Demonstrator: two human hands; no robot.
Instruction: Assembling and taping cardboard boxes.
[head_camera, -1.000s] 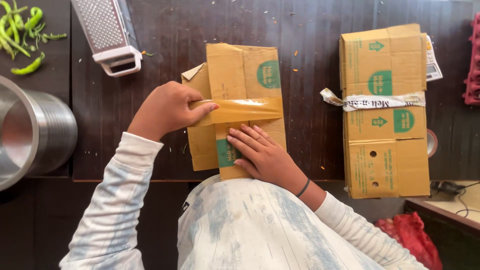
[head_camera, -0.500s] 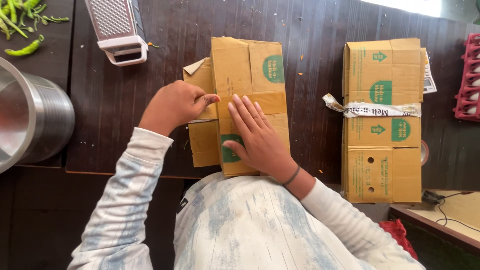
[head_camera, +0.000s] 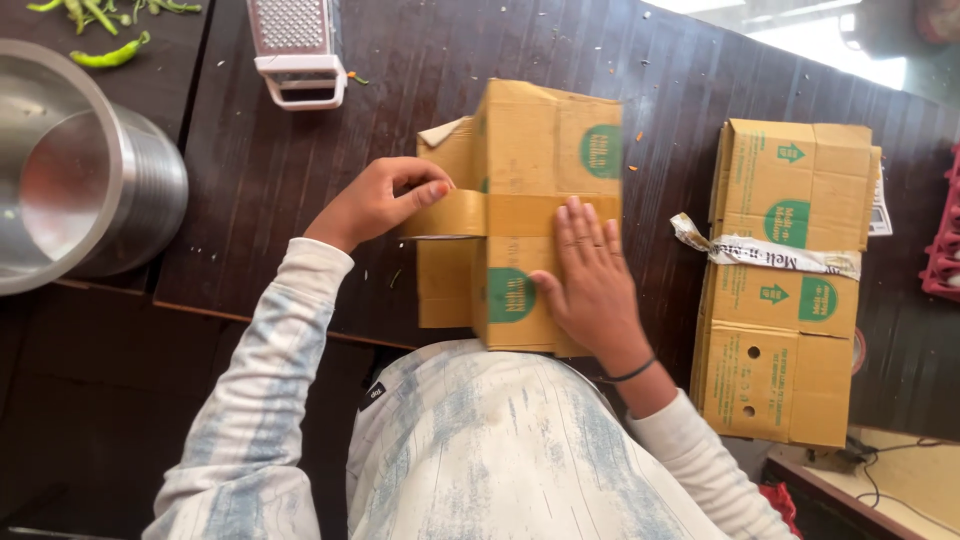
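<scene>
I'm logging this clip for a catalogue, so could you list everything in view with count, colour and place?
cardboard box: 1, brown with green round marks, middle of the table, under both hands
tape strip: 1, tan, across that box
second cardboard box: 1, brown with green marks, banded with pale tape, to the right
grater: 1, metal with white handle, top left
steel pot: 1, silver, left edge
green chillies: several, green, top left corner
table: 1, dark wood
red tray: 1, right edge, partly cut off
left hand: fingers pinching the tape end at the box's left side
right hand: flat on the box top, dark band on wrist
</scene>
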